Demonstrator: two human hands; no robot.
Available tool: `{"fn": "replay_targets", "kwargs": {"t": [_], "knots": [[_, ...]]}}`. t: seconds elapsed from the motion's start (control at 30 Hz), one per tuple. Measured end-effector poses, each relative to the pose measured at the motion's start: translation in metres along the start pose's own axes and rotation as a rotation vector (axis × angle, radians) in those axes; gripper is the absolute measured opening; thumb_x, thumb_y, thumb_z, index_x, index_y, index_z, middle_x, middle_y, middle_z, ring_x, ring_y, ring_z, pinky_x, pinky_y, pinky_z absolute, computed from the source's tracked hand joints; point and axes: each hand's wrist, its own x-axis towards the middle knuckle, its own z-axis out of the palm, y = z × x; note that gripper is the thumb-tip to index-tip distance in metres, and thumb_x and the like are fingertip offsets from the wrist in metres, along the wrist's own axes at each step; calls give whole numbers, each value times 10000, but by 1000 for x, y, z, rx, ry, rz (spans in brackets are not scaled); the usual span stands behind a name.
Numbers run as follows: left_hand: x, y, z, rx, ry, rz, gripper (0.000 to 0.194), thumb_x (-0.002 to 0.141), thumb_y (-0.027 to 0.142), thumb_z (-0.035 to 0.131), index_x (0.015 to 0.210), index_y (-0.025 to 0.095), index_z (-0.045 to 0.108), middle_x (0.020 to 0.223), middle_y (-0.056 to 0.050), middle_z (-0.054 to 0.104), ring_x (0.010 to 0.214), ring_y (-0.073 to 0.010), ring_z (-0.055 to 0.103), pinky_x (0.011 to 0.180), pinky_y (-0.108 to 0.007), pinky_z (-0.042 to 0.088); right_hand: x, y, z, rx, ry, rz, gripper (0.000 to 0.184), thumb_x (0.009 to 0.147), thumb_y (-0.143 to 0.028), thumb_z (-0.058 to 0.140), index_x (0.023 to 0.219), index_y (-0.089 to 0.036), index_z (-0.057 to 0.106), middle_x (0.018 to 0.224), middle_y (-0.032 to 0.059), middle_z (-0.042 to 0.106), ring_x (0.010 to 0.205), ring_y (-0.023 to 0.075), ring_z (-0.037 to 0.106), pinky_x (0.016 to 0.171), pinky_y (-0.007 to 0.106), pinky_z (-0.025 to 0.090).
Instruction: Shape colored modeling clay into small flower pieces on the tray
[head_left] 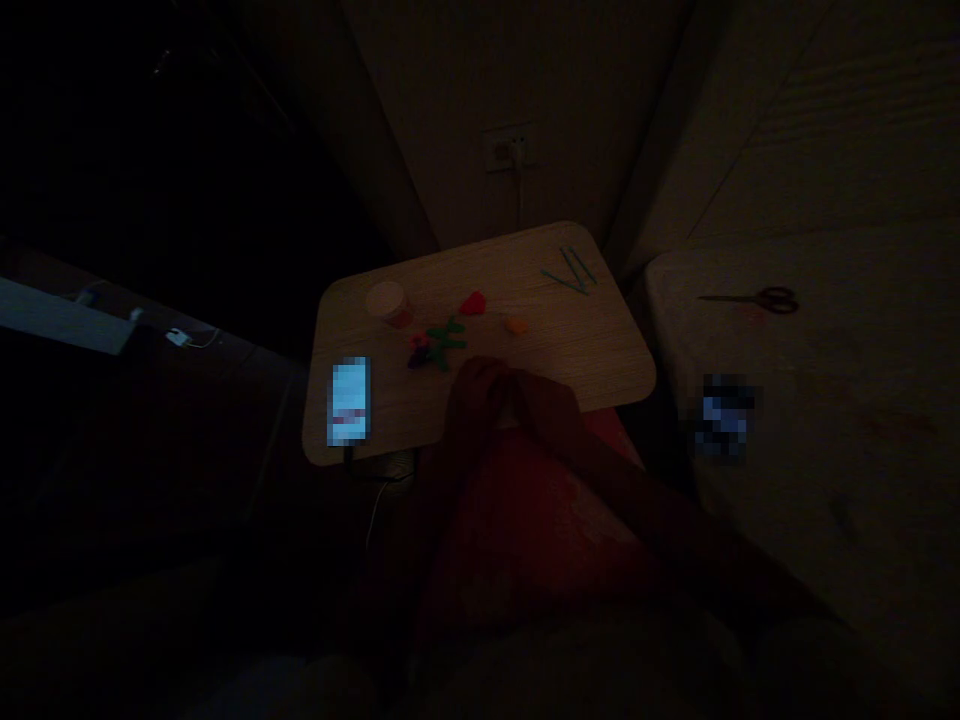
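In dim light my left hand [478,390] and my right hand [546,402] meet at the near edge of a small wooden table [615,350]. The fingers of both look curled together; whatever is between them is hidden. Just beyond my left hand lie green branching pieces [447,335] that look like modelling clay, touching a dark purple lump [417,357] and a small reddish piece [418,341]. A red lump [473,303] sits farther back, and an orange lump [516,325] lies beyond my right hand.
A round lidded tub [387,300] stands at the table's back left. Near the left edge lies a lit phone [349,400] with a cable. Thin green sticks [576,268] are at the back right. Scissors [757,299] lie on the right-hand surface [810,380]. A wall socket [508,148] holds a plug.
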Motion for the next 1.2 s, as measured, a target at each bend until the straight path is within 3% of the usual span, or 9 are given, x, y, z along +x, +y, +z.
{"fn": "replay_targets", "kwargs": {"t": [0.33, 0.47, 0.73, 0.9, 1.0, 1.2], "knots": [[3, 4, 0, -19, -25, -31, 116, 1028, 199, 534, 1049, 203, 648, 1087, -88, 679, 1060, -240, 628, 994, -420, 542, 0, -1, 2, -5, 19, 13, 397, 1104, -297, 315, 1293, -178, 643, 1170, 135, 773, 982, 261, 725, 757, 323, 452], [4, 5, -2, -36, -31, -52, 61, 995, 185, 590, 1050, 207, 604, 1074, -77, 643, 1045, -240, 602, 977, -401, 526, -2, 0, -2, 9, 63, 31, 375, 1090, -310, 360, 1277, -170, 652, 1113, 136, 787, 936, 259, 734, 727, 322, 436], [8, 2, 0, -57, 24, -75, 166, 920, 187, 721, 1062, 193, 635, 1076, -74, 617, 1032, -241, 602, 955, -391, 529, -4, 9, -6, 74, 212, 93, 341, 1060, -328, 417, 1200, -177, 689, 1006, 121, 806, 828, 247, 735, 674, 313, 394], [9, 2, -1, -80, 45, -34, 74, 952, 162, 633, 1012, 197, 660, 1047, -72, 656, 1020, -233, 630, 948, -392, 542, -3, 12, -2, 113, 280, 91, 357, 1051, -342, 419, 1200, -186, 703, 950, 114, 807, 780, 241, 728, 661, 310, 391], [9, 2, -2, -135, 22, -5, 123, 999, 176, 560, 1043, 205, 671, 1086, -75, 695, 1042, -224, 655, 972, -395, 546, -4, 13, -2, 150, 302, 84, 368, 1054, -339, 410, 1213, -191, 707, 971, 110, 809, 795, 236, 730, 675, 307, 404], [10, -3, 1, -192, 63, -15, 116, 1010, 227, 583, 1070, 212, 680, 1103, -82, 720, 1045, -229, 680, 971, -405, 551, -6, 11, -4, 144, 291, 102, 390, 1060, -351, 397, 1253, -194, 697, 996, 118, 810, 837, 259, 743, 692, 316, 423]]}}
